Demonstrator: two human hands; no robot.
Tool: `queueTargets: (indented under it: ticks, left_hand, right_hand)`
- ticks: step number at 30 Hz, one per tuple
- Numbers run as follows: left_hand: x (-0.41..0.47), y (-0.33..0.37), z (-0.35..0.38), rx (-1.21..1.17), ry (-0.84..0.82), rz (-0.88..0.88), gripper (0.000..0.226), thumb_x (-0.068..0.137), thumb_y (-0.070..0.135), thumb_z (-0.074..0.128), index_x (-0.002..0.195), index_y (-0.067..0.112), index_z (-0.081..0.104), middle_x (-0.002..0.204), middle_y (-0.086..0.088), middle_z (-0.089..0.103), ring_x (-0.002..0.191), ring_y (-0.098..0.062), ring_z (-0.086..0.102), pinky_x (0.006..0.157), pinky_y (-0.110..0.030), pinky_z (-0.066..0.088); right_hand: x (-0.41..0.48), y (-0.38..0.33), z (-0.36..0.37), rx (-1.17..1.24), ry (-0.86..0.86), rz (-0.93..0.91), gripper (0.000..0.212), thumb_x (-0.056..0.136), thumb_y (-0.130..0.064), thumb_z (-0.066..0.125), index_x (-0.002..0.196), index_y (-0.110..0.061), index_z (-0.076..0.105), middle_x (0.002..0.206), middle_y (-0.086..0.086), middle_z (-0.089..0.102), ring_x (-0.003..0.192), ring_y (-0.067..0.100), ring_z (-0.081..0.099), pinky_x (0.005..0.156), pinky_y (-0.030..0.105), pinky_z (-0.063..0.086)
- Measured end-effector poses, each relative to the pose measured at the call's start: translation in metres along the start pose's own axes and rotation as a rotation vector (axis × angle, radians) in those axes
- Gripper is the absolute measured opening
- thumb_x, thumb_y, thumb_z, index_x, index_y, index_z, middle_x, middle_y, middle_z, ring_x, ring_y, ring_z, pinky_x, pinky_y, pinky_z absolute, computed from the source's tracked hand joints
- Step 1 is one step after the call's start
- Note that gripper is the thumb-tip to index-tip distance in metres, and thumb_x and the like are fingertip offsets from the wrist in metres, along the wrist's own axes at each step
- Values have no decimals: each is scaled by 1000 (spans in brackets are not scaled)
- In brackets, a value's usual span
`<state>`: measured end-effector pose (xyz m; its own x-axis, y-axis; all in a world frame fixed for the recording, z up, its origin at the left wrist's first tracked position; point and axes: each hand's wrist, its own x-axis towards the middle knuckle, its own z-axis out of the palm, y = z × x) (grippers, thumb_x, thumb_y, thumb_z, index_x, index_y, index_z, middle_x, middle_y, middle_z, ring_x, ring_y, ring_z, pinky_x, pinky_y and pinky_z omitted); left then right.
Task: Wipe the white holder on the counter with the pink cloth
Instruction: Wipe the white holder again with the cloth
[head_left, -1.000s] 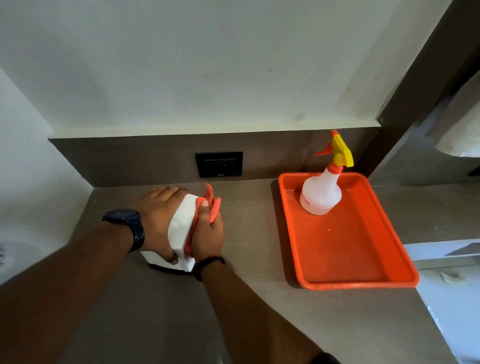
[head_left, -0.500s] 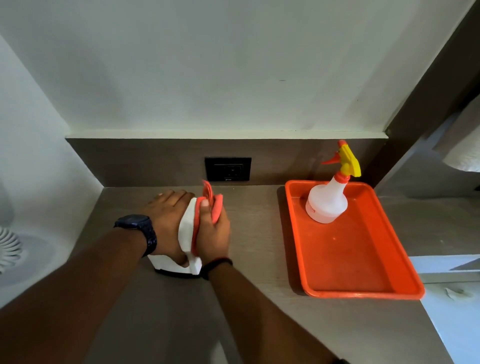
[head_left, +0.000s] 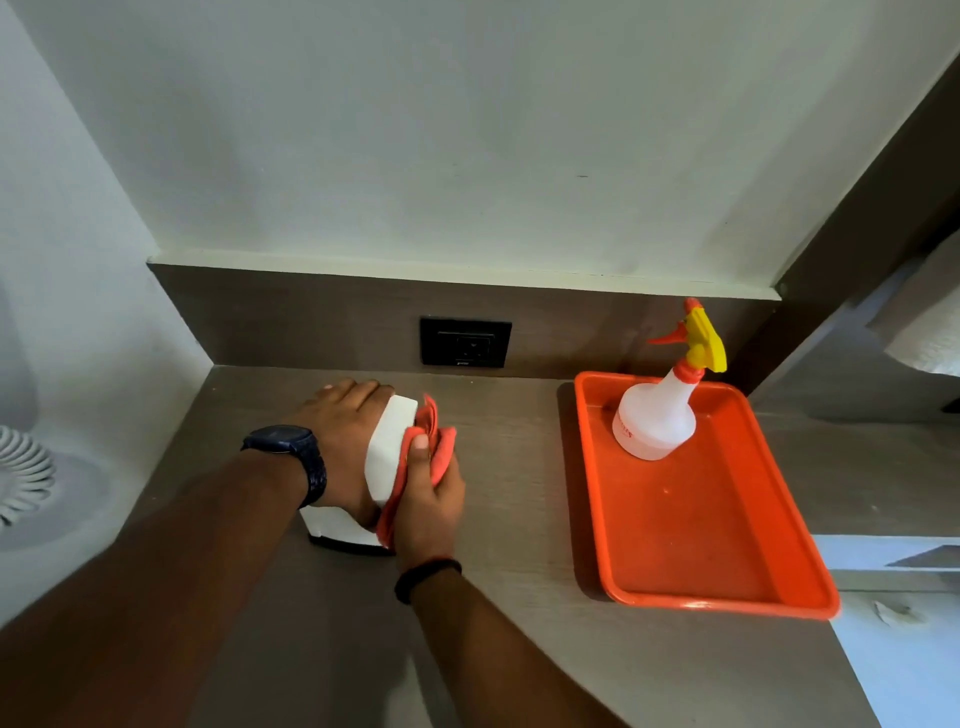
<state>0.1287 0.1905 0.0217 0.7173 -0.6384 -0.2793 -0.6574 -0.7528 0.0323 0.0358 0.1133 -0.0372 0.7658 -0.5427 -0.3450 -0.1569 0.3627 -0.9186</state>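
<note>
The white holder stands on the brown counter, left of centre, with a dark base. My left hand is laid over its left side and top and grips it. My right hand is closed on the bunched pink cloth and presses it against the holder's right face. Much of the holder is hidden by both hands.
An orange tray lies to the right with a white spray bottle standing in its far end. A black wall socket sits in the backsplash behind. A white fan shows at the left edge, a paper towel roll at the right.
The camera view has shifted so the scene sits further right and lower. My right hand with the cloth has slid slightly along the holder's right face; the left hand keeps its grip.
</note>
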Motion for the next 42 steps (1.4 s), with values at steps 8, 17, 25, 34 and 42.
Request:
queueTargets:
  ticks: [8,17,25,34,42]
  left_hand:
    - [-1,2,0,7,17,-22,139,26,73,75,140,20,17,146,-1,32,131,-23,33,113,-41,30]
    - [1,-1,2,9,38,2,128,24,78,66,133,24,28,134,1,42,120,-21,42,107,-42,36]
    - [2,-1,4,-7,39,-26,132,21,74,71,133,23,23,136,1,39,121,-21,39,107,-42,36]
    - [3,-2,5,8,55,-7,124,20,77,65,128,28,31,126,4,45,111,-19,44,102,-42,40]
    - [3,-2,6,-8,55,-32,131,18,75,68,130,25,25,132,3,41,118,-20,41,105,-43,38]
  right_hand:
    - [21,0,2,-42,58,135,62,88,-58,51,141,-27,45,137,3,60,125,23,55,109,47,42]
    - [12,-15,3,-28,20,-8,51,92,-48,55,137,-26,49,129,-9,59,123,14,54,108,39,44]
    - [27,-10,1,-78,43,144,56,93,-50,50,141,-22,44,120,1,63,116,24,58,106,45,44]
    - [20,-16,10,-167,-24,-72,65,74,-75,52,129,-41,52,128,-7,63,121,14,57,104,44,48]
    - [22,-8,0,-65,8,137,61,91,-54,50,145,-27,38,137,-2,57,126,22,53,109,44,42]
